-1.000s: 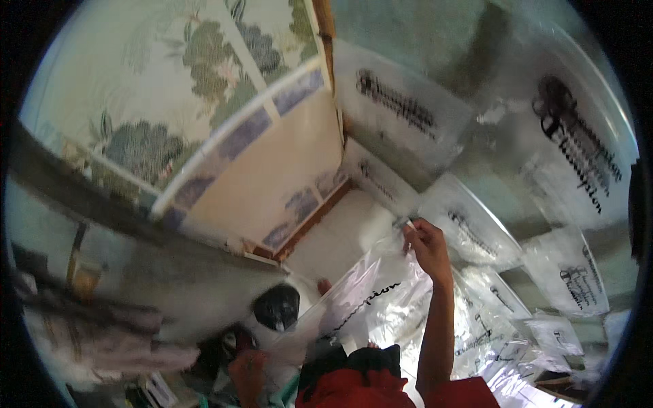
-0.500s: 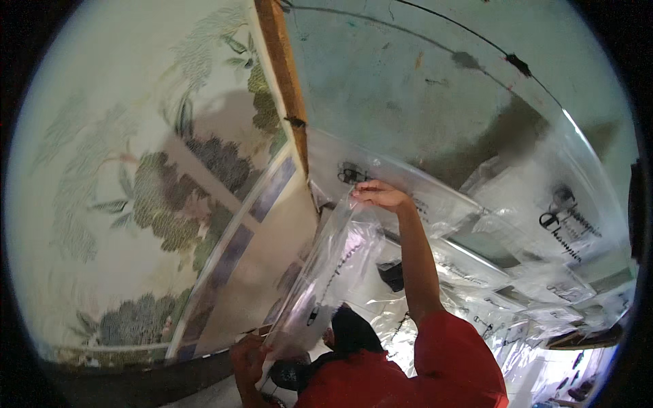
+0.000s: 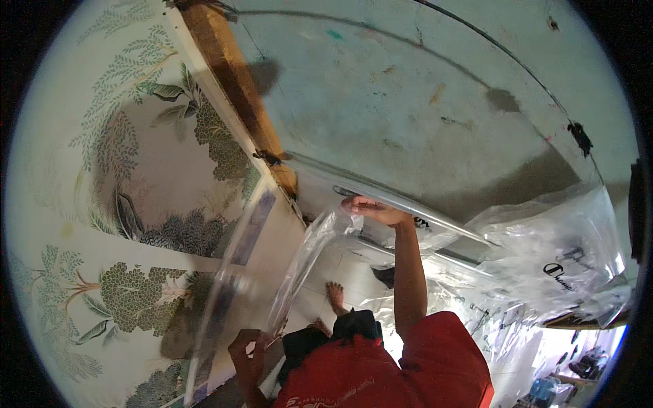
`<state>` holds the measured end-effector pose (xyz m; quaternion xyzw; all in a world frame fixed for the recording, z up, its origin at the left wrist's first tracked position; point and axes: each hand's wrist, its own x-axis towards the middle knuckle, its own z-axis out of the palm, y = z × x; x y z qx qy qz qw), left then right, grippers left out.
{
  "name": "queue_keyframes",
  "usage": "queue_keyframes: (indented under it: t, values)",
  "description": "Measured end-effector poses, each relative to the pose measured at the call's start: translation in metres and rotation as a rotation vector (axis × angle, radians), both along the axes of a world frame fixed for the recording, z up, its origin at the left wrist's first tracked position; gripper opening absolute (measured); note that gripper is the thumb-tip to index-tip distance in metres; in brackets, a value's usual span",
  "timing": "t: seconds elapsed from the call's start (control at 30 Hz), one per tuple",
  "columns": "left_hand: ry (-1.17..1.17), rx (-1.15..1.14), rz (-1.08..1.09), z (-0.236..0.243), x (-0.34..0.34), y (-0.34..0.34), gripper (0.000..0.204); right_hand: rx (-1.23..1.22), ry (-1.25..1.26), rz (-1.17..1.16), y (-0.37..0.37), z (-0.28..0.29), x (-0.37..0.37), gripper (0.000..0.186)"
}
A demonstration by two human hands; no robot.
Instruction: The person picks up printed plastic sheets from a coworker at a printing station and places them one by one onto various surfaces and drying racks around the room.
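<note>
Clear plastic, thin and glossy: one bag point(image 3: 303, 258), seen almost edge-on, slants between the two hands. Right hand point(image 3: 377, 211): thumb and fingertips closed together on its far, upper end, arm reaching well out from the body. From my remote seat I judge that the raised hold lets the film hang free rather than crumple. Left hand point(image 3: 246, 348): low, near and left, thumb and forefinger curled into a ring, tips meeting at the bag's near end. I read that as a pinch, though the contact is small in view. The film runs fairly straight between the holds; I infer light tension, probably to stop limp material folding on itself.

Outward: just beyond the right hand, hanging film point(image 3: 435, 228) runs rightward in front of the blue-green wall point(image 3: 367, 88). Farther right, bunched bags point(image 3: 568, 255) with dark lettering; hung apart like that, they presumably cling less. I cannot make out their support.

Left side: wooden post point(image 3: 235, 81), then a floral panel point(image 3: 146, 289). Between the hands, well below them, I note a bare foot point(image 3: 335, 298) on pale floor, likely planted for balance.
</note>
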<state>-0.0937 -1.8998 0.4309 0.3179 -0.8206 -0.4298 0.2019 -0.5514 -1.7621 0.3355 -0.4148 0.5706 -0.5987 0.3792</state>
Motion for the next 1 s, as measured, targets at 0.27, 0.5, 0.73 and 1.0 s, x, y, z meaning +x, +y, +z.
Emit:
queue_keyframes:
  t: [0.27,0.5,0.73,1.0]
  values:
    - [-0.106,-0.003,0.107,-0.037,0.048,-0.007,0.016,0.074,0.353,-0.513,0.004,0.051,0.11,0.009]
    - [0.252,0.152,0.232,-0.074,0.097,-0.019,0.019,-0.086,0.199,-0.942,0.083,0.087,0.194,0.012]
    - [0.483,0.187,0.298,-0.039,0.069,-0.03,0.03,-0.332,0.374,-1.038,0.147,0.142,0.218,0.019]
    - [0.561,0.02,0.201,0.033,-0.049,-0.058,0.044,-0.317,0.229,-1.095,0.172,0.209,0.216,0.044]
